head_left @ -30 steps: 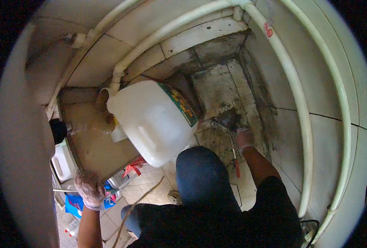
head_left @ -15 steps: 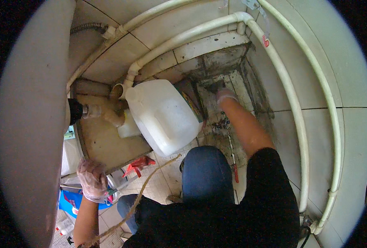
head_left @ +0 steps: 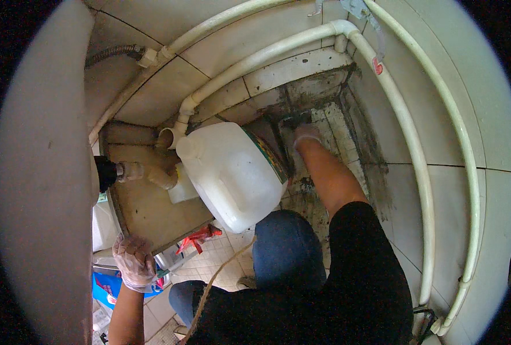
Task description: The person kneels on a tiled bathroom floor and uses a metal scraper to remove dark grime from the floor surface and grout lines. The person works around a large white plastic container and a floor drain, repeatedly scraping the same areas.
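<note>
Tiled walls close in on this cramped corner, streaked black low down. Count so far: two long white pipes, one chunky white jug, one red trigger sprayer, two gloved hands. Grimy floor right of the jug is pale tile smeared black. Right hand is down there by a dark patch; fingertips are hidden, can't tell if they're pinching anything. Left hand has bent fingers at the tan board's edge, can't tell how tight.
</note>
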{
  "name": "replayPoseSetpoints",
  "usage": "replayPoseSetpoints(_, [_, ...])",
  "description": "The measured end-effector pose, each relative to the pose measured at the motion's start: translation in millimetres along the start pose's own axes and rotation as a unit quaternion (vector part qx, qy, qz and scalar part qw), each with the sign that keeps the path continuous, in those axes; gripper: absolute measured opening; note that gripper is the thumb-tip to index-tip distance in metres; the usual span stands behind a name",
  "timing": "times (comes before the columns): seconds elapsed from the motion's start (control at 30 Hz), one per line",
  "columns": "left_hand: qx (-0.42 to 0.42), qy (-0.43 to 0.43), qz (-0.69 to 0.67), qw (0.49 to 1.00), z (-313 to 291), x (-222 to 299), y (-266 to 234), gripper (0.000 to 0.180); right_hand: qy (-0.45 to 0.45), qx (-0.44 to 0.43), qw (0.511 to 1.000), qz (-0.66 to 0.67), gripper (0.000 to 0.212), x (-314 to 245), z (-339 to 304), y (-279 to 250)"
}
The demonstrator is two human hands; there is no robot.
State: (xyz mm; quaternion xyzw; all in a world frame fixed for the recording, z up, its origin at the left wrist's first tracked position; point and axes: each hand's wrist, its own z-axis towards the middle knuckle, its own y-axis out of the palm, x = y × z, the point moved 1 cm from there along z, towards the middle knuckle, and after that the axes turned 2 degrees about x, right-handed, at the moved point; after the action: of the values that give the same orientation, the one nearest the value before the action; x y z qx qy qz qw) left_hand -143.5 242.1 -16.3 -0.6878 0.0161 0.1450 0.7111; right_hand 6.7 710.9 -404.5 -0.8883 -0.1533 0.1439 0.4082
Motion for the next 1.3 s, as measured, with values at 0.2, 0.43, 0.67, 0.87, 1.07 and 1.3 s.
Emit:
replayPoseSetpoints(0.2, [-0.015,-0.004,-0.009,1.0,8.2,-4.1,3.7,0.029,0.018,0.038,0.996,0.078,0.036,-9.9,-5.9,-16.6])
replayPoseSetpoints(0.43, [-0.022,-0.011,0.019,1.0,23.5,3.3,8.6,0.027,-0.018,-0.027,0.997,0.065,0.046,-4.0,14.5,-17.7])
replayPoseSetpoints(0.67, [-0.015,0.009,-0.002,1.0,29.9,4.4,6.3,0.025,-0.065,-0.085,0.994,0.027,0.061,-8.2,78.2,6.1])
replayPoseSetpoints(0.87, [0.042,0.035,0.012,0.998,24.4,3.9,-4.0,0.024,-0.107,-0.094,0.99,-0.009,0.057,0.9,38.5,0.2])
replayPoseSetpoints(1.07, [-0.006,-0.007,0.035,0.999,14.7,6.6,-12.1,0.029,-0.117,-0.069,0.99,-0.027,0.053,12.9,-20.5,10.1])
replayPoseSetpoints(1.3, [0.008,0.008,0.028,1.0,14.2,10.9,-4.8,0.026,-0.051,-0.086,0.994,-0.038,0.049,33.1,15.7,3.6])
